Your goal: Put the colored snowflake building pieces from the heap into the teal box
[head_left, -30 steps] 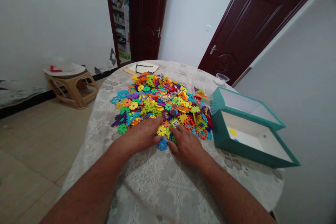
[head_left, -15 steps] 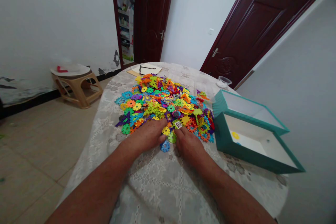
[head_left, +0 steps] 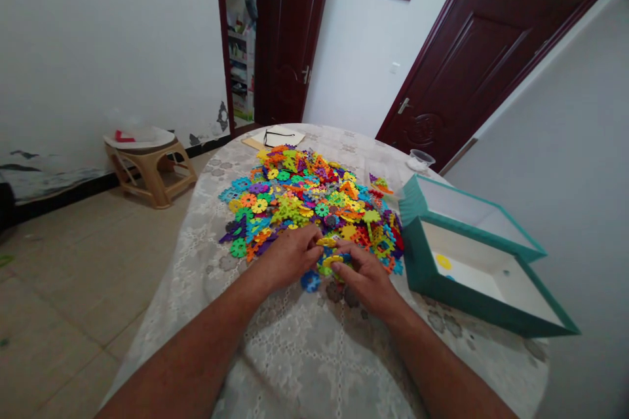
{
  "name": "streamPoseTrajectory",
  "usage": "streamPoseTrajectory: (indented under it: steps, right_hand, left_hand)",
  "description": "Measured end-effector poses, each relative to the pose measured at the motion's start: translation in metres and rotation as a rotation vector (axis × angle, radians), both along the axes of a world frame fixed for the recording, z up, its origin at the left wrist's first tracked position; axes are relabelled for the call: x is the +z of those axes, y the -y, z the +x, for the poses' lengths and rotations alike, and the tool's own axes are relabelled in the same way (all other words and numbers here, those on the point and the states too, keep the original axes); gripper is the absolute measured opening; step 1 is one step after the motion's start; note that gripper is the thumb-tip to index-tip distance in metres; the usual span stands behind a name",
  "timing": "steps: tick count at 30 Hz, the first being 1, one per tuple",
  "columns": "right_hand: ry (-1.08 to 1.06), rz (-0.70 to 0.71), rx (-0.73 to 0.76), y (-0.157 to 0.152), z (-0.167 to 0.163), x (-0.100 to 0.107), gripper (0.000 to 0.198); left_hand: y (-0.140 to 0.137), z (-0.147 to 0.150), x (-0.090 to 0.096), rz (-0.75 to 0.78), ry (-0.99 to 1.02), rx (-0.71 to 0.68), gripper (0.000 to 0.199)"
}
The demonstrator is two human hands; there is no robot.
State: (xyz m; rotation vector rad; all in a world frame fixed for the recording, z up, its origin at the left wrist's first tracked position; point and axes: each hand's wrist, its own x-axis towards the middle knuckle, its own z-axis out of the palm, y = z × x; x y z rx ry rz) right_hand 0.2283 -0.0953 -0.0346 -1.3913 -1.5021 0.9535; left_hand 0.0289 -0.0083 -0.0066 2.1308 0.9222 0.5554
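Note:
A big heap of colourful plastic interlocking pieces point(head_left: 289, 206), many of them notched discs, lies on the table. At its near edge my left hand point(head_left: 289, 254) pinches a yellow notched disc point(head_left: 326, 242) between thumb and fingers. Close beside it, my right hand point(head_left: 366, 277) is closed on another yellow notched disc point(head_left: 333, 261), thumb on the near side. The two discs are very near each other; whether they touch I cannot tell. A blue notched disc point(head_left: 310, 281) lies on the cloth just below my left fingers. Green and blue pieces are partly hidden behind my right fingers.
To the right stands an open teal box point(head_left: 486, 314) with a yellow disc inside, its lid point(head_left: 484, 196) behind it. Glasses point(head_left: 279, 136) on paper and a clear plastic cup point(head_left: 421, 157) sit at the far edge. A beige stool point(head_left: 157, 183) stands on the floor left.
My hands have come up slightly from the heap's near edge, each now with a yellow disc showing in its fingers. The view has shifted a little.

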Motion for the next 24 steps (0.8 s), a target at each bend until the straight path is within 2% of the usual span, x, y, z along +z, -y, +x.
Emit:
streamPoseTrajectory:
  steps: [5, 8, 10, 12, 15, 16, 19, 22, 24]
  right_hand:
    - [0.131, 0.072, -0.029, 0.004, -0.002, 0.012, 0.013]
    - [0.275, 0.224, -0.063, 0.006, 0.008, 0.026, 0.011]
    - [0.422, 0.377, -0.122, 0.009, 0.022, 0.041, 0.012]
    - [0.573, 0.505, -0.265, 0.017, 0.043, 0.057, 0.013]
    - [0.787, 0.584, -0.611, 0.03, 0.084, 0.077, 0.017]
    - [0.863, 0.566, -0.696, 0.034, 0.099, 0.08, 0.018]
    - [1.075, 0.407, -0.793, 0.041, 0.139, 0.078, 0.02]
    - [1.18, 0.208, -0.78, 0.044, 0.162, 0.064, 0.02]
    - [1.182, 0.13, -0.75, 0.045, 0.167, 0.056, 0.021]
  left_hand:
    - [0.007, 0.004, 0.005, -0.286, 0.132, -0.141, 0.027]
    - [0.005, 0.004, 0.008, -0.331, 0.186, -0.169, 0.027]
    - [0.002, 0.003, 0.009, -0.305, 0.174, -0.114, 0.026]
    - [0.0, 0.002, 0.009, -0.261, 0.157, -0.074, 0.024]
    - [-0.002, 0.001, 0.008, -0.195, 0.14, -0.025, 0.025]
    - [-0.002, 0.001, 0.008, -0.175, 0.132, -0.005, 0.025]
    - [-0.002, 0.001, 0.008, -0.124, 0.096, 0.049, 0.026]
    - [-0.003, 0.004, 0.008, -0.092, 0.054, 0.061, 0.025]
    - [-0.003, 0.005, 0.007, -0.072, 0.032, 0.061, 0.025]
